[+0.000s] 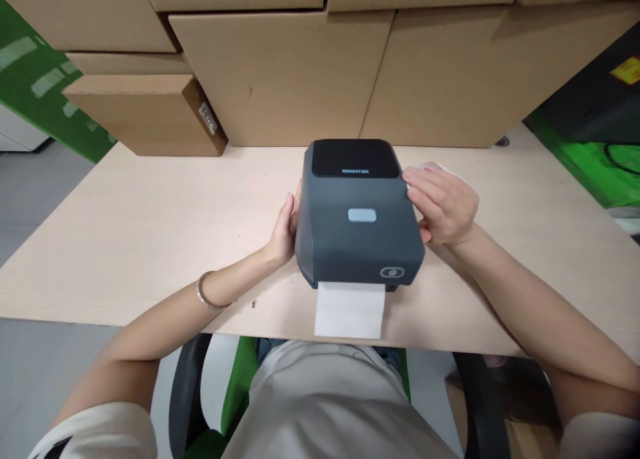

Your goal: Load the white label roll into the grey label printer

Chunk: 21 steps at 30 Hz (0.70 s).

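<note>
A dark grey label printer (365, 242) with a glossy black top panel stands on the table in front of me. A strip of white label paper (349, 311) hangs out of its front slot. My left hand (286, 227) rests against the printer's left side, thumb up, its other fingers mostly hidden behind the casing. At the right upper edge, my right hand (443, 204) has its fingers curled and pressed to the casing. A thin white wipe or tissue (447, 170) shows behind those fingers; most of it is hidden by the hand.
Large cardboard boxes (285, 79) are stacked along the back of the pale wooden table (165, 245). A flatter cardboard box (135, 115) lies at the back left. The table's front edge runs just before my body, and I sit in a chair with black armrests (187, 385).
</note>
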Tool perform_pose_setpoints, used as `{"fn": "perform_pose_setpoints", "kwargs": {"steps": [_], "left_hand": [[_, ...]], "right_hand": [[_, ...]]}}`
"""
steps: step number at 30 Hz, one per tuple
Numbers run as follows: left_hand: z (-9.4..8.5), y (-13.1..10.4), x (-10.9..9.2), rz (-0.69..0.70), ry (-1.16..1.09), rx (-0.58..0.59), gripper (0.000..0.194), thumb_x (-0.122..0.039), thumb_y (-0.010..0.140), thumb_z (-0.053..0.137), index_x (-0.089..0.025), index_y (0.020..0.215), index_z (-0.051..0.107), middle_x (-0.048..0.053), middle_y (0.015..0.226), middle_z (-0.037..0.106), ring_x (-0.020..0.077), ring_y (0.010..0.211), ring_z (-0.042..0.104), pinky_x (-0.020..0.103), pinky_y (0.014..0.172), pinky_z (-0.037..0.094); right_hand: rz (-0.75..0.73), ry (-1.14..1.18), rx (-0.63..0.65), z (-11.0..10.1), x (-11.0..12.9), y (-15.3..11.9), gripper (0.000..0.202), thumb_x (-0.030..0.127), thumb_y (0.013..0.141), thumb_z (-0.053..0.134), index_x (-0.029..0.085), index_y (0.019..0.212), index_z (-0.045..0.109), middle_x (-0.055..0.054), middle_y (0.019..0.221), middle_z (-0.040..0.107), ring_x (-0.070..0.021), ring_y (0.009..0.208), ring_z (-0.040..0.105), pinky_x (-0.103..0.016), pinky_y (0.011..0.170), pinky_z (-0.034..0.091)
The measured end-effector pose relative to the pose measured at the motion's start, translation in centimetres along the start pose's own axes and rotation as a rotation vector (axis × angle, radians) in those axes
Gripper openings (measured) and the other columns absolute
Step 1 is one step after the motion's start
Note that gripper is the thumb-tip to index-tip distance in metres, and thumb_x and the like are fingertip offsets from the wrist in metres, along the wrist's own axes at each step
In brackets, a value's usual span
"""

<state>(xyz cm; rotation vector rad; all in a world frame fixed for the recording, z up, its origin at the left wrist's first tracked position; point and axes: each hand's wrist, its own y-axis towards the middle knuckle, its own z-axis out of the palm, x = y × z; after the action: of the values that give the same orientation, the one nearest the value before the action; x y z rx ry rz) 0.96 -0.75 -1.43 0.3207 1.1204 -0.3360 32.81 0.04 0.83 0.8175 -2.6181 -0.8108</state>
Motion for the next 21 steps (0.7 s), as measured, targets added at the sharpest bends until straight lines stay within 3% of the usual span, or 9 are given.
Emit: {"fn": "perform_pose_setpoints", "kwargs": {"steps": [2, 4, 7, 9, 12, 16, 21], "left_hand": [[0.3, 0.1, -0.1, -0.019, -0.003, -0.024, 0.074, -0.079, 0.105, 0.039, -0.027, 0.150, 0.066, 0.005, 0.155, 0.072, 0.0363, 0.165, 0.046, 0.060, 0.140, 0.035], [0.5, 0.2, -0.2, 0.047, 0.056, -0.062, 0.069, -0.076, 0.104, 0.047, -0.028, 0.150, 0.065, 0.003, 0.167, 0.062, 0.0338, 0.171, 0.034, 0.053, 0.144, 0.027], [0.2, 0.4, -0.2, 0.111, 0.176, -0.102, 0.069, -0.066, 0.102, 0.063, -0.029, 0.159, 0.054, 0.002, 0.182, 0.041, 0.0313, 0.175, 0.023, 0.048, 0.145, 0.022], [-0.2, 0.5, -0.1, 0.086, 0.227, -0.128, 0.074, -0.062, 0.098, 0.071, -0.030, 0.161, 0.049, 0.004, 0.184, 0.036, 0.0320, 0.175, 0.025, 0.049, 0.144, 0.025], [-1.0, 0.6, 0.1, 0.077, 0.260, -0.145, 0.076, -0.062, 0.093, 0.076, -0.031, 0.157, 0.050, 0.006, 0.181, 0.040, 0.0338, 0.173, 0.029, 0.051, 0.142, 0.031], [-1.6, 0.6, 0.1, 0.098, 0.301, -0.134, 0.070, -0.055, 0.093, 0.077, -0.032, 0.154, 0.052, 0.005, 0.178, 0.046, 0.0342, 0.170, 0.035, 0.052, 0.139, 0.036], [-1.6, 0.7, 0.0, 0.109, 0.354, -0.135, 0.069, -0.049, 0.092, 0.074, -0.031, 0.154, 0.053, 0.006, 0.175, 0.051, 0.0349, 0.168, 0.039, 0.052, 0.137, 0.039]], "right_hand": [[0.056, 0.002, -0.130, -0.7, 1.1, 0.9, 0.103, 0.096, 0.094, 0.011, 0.025, 0.133, 0.076, -0.015, 0.134, 0.079, -0.0405, 0.131, 0.073, -0.062, 0.114, 0.058], [0.139, -0.011, -0.229, -1.5, 2.1, 2.3, 0.091, 0.077, 0.106, 0.007, 0.023, 0.136, 0.074, -0.016, 0.134, 0.079, -0.0388, 0.131, 0.073, -0.058, 0.111, 0.059], [0.321, 0.023, -0.301, -2.1, 3.0, 4.8, 0.073, 0.063, 0.113, 0.012, 0.032, 0.125, 0.077, -0.012, 0.121, 0.082, -0.0346, 0.117, 0.076, -0.053, 0.104, 0.062], [0.421, 0.138, -0.287, -1.6, 3.1, 6.2, 0.059, 0.059, 0.114, 0.022, 0.037, 0.128, 0.075, -0.007, 0.125, 0.082, -0.0315, 0.116, 0.076, -0.049, 0.104, 0.063], [0.454, 0.312, -0.267, 0.2, 2.7, 7.1, 0.051, 0.049, 0.113, 0.033, 0.030, 0.147, 0.067, -0.006, 0.147, 0.075, -0.0309, 0.133, 0.071, -0.051, 0.116, 0.059], [0.473, 0.447, -0.159, 2.1, 2.0, 7.1, 0.059, 0.036, 0.104, 0.044, 0.020, 0.160, 0.054, -0.010, 0.160, 0.065, -0.0308, 0.151, 0.060, -0.054, 0.128, 0.049], [0.400, 0.604, 0.003, 1.7, 1.2, 7.7, 0.077, 0.036, 0.095, 0.053, 0.026, 0.170, 0.039, -0.006, 0.175, 0.049, -0.0270, 0.161, 0.049, -0.051, 0.133, 0.041]]}}
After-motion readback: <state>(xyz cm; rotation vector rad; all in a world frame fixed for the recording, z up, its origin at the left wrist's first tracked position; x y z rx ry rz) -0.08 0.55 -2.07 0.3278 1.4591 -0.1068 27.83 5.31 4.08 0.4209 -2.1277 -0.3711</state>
